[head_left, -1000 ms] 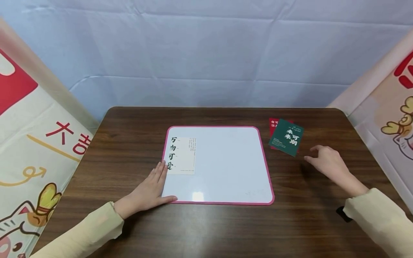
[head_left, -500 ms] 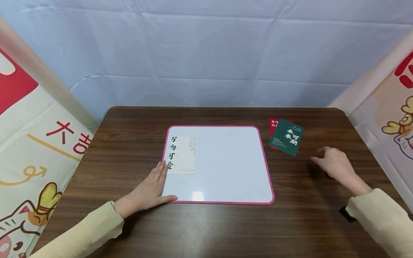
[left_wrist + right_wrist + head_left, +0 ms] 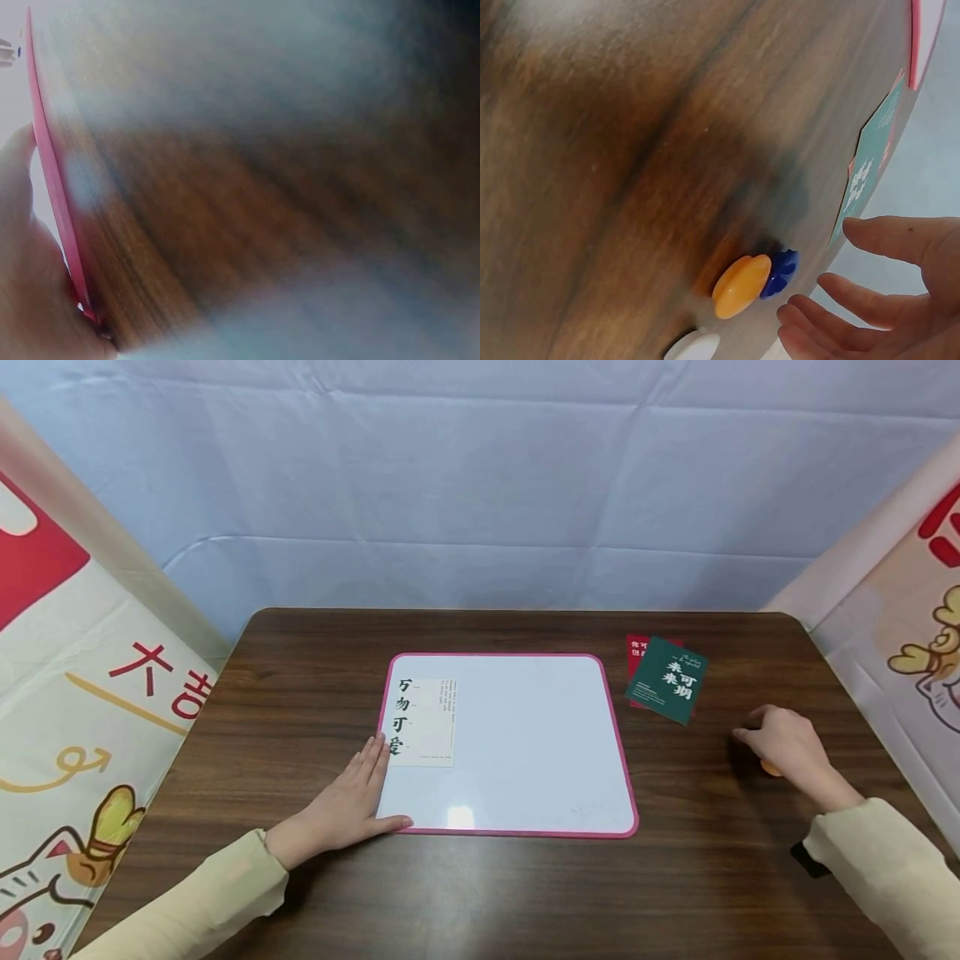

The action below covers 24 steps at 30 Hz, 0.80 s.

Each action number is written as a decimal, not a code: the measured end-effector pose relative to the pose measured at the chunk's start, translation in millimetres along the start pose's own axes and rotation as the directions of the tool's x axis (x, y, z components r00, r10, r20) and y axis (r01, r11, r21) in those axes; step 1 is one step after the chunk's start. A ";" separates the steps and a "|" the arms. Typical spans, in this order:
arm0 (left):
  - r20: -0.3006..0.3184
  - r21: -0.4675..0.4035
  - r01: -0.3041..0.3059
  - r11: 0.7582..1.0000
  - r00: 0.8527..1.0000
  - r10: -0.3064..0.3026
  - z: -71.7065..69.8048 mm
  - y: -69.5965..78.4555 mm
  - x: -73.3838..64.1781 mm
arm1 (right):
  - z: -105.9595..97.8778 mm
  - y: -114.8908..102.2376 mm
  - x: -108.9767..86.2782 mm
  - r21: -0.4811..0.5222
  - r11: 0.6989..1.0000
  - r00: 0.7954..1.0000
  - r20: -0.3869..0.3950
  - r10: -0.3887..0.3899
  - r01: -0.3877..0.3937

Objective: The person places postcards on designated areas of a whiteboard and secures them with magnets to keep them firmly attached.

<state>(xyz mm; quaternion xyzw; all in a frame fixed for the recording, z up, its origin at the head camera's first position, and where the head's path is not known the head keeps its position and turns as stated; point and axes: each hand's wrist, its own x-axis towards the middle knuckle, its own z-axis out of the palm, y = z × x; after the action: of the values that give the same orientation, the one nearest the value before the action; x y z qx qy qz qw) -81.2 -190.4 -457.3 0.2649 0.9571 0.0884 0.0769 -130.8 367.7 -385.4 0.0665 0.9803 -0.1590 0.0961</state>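
My left hand (image 3: 341, 802) rests on the lower left edge of a whiteboard (image 3: 536, 743) with a pink frame. Its fingers are straight, and their tips lie by the lower left corner of a white card (image 3: 431, 727) with black characters. The right hand (image 3: 783, 743) hovers over the table on the right, fingers slightly bent, holding nothing. In the right wrist view, an orange round knob-like piece (image 3: 741, 286) and a blue scalloped piece (image 3: 781, 273) sit below its fingers. A white round piece (image 3: 693, 346) stands nearby, partly cut off. In the head view the hand mostly hides them.
Right of the board, a dark green card (image 3: 667, 681) with white characters overlaps a red card (image 3: 636, 647). The brown wooden table (image 3: 480, 893) ends at a pale blue cloth backdrop (image 3: 480, 510). Printed cloths hang at both sides.
My right hand has shifted right, away from the green card, and part of the orange piece now shows beside it. The left hand, board and cards have stayed put.
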 end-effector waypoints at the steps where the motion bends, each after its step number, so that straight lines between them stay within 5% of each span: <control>1: 0.003 0.004 0.001 1.000 1.000 -0.001 0.1 0.1 -0.1 | 0.0 0.4 0.2 0.001 1.000 1.000 0.001 0.001 -0.001; 24: 0.013 0.014 0.006 1.000 1.000 -0.006 -3.4 1.4 -0.5 | 11.6 10.5 9.7 -0.028 0.996 0.996 -0.024 -0.087 0.086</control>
<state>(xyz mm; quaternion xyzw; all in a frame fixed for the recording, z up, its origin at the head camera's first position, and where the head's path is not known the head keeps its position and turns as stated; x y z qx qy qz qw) -80.8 -189.9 -453.6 0.2631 0.9580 0.0796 0.0817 -136.6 374.8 -401.4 0.0246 0.9855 -0.1490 0.0775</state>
